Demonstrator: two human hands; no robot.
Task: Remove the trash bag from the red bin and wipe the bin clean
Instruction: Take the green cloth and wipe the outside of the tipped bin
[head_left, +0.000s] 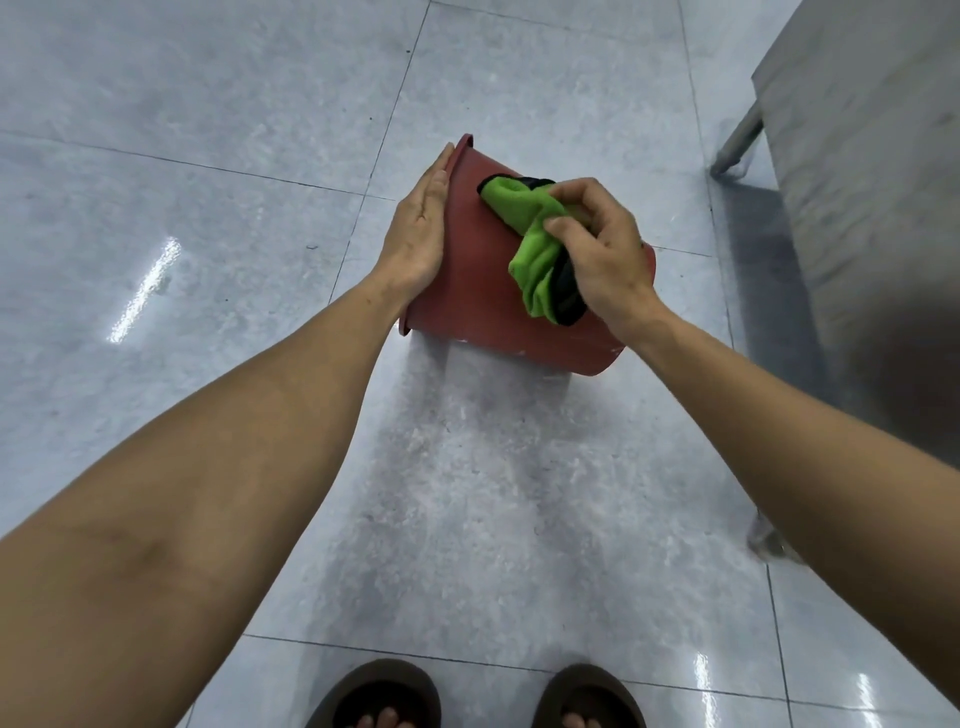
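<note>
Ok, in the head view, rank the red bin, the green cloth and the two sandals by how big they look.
1. Red bin, clearly largest.
2. Green cloth, partly bunched inside the right hand.
3. Left sandal and right sandal look alike; both are cut off by the frame edge and nearer the camera, so their rank against the cloth is unsure.

Lighting: bright, even, cool-white overall; source overhead, out of frame. Glare: white streaks on glossy tiled floor (234, 171) at left, smaller ones at bottom-right corner. Shadows: soft, dim patch on floor below red bin (467, 291), spreading toward near edge; darker shadow under steel table (857, 156) at right. Focus: centre sharp enough; slight softness on green cloth (535, 249) and right hand (602, 254). Distortion: wide-angle, tile lines bend toward edges, forearms stretched large at bottom corners. Right edge mid: dark smeary blur on table side.
</note>
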